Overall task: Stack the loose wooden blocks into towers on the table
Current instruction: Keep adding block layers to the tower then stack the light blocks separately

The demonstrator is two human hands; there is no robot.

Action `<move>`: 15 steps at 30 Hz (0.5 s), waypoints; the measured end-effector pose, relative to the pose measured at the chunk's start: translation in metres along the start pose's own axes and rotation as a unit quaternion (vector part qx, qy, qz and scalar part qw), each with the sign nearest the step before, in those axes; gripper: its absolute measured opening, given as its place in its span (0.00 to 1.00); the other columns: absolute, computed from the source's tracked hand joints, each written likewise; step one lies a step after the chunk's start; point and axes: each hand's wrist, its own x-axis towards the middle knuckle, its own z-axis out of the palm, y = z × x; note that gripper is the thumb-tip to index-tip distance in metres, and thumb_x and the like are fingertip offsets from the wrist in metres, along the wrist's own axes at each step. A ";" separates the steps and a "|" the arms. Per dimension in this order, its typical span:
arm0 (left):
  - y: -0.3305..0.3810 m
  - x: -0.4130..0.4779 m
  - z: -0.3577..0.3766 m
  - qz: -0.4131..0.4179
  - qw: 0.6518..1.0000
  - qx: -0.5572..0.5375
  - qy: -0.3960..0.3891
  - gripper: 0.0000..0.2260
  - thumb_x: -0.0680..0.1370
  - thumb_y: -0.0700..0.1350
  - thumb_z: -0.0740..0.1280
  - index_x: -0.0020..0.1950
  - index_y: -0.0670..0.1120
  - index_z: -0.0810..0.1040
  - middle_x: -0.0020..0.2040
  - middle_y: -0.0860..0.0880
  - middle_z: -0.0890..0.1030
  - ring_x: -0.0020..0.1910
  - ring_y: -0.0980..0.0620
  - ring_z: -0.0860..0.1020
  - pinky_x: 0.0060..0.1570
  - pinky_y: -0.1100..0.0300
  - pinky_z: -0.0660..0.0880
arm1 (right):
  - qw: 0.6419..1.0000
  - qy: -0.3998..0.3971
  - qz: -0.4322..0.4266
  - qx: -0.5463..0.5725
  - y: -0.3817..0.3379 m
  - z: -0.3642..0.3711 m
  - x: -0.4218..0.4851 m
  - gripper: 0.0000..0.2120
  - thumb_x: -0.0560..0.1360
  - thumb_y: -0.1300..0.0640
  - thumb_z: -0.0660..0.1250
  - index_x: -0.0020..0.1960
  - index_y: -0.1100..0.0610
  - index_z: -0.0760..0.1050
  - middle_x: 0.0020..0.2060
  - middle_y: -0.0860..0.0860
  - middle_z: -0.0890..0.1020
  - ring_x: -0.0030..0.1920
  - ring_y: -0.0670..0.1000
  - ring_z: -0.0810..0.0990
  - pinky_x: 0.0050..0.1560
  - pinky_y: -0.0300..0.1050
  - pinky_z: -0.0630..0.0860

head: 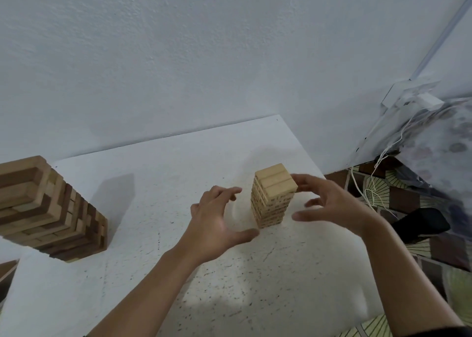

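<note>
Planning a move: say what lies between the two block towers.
Head view: only bare table and the left hand, close beside the small pale tower.

- The light is soft, cool and even, and gives the rough white wall (178,55) a bluish cast; nothing glares.
- The large tower of dark and pale wooden blocks (51,209) throws a grey shadow to its right across the white speckled counter (153,273).
- The small tower of pale wooden blocks (270,198) leaves a fainter, soft-edged shadow behind it.
- My fingers (306,182) look slightly smeared at the tips.
- The wide lens bends the edges: the large tower leans outward at the left.
- The clear plastic bag (434,145) at the right is hazy.
</note>
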 end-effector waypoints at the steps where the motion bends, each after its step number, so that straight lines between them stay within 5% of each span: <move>1: -0.006 -0.001 0.004 -0.009 1.000 0.008 -0.008 0.38 0.67 0.66 0.76 0.73 0.62 0.66 0.60 0.65 0.66 0.60 0.70 0.62 0.68 0.56 0.61 | 0.999 0.010 0.024 -0.026 0.007 0.005 0.002 0.36 0.66 0.51 0.82 0.70 0.42 0.72 0.62 0.41 0.80 0.62 0.41 0.77 0.59 0.43 0.74; 4: -0.018 0.001 0.018 -0.020 0.999 0.029 -0.010 0.37 0.68 0.66 0.75 0.73 0.59 0.68 0.61 0.62 0.66 0.62 0.65 0.62 0.66 0.56 0.59 | 0.994 0.049 0.050 -0.090 0.017 0.019 0.007 0.33 0.65 0.51 0.82 0.67 0.42 0.74 0.59 0.37 0.78 0.48 0.33 0.74 0.49 0.34 0.68; 8: -0.024 0.008 0.032 -0.012 0.999 0.041 0.003 0.38 0.67 0.68 0.75 0.73 0.59 0.68 0.59 0.62 0.66 0.63 0.62 0.63 0.59 0.60 0.54 | 0.985 0.035 0.018 -0.169 0.015 0.024 0.019 0.33 0.63 0.49 0.82 0.66 0.45 0.75 0.60 0.37 0.75 0.61 0.38 0.70 0.55 0.33 0.63; 15: -0.020 0.023 0.037 0.000 0.999 0.040 0.009 0.33 0.65 0.67 0.77 0.67 0.58 0.74 0.54 0.63 0.69 0.58 0.61 0.66 0.52 0.57 0.56 | 0.978 0.011 0.005 -0.210 0.003 0.027 0.029 0.34 0.62 0.49 0.83 0.66 0.45 0.76 0.61 0.42 0.76 0.62 0.46 0.71 0.55 0.29 0.62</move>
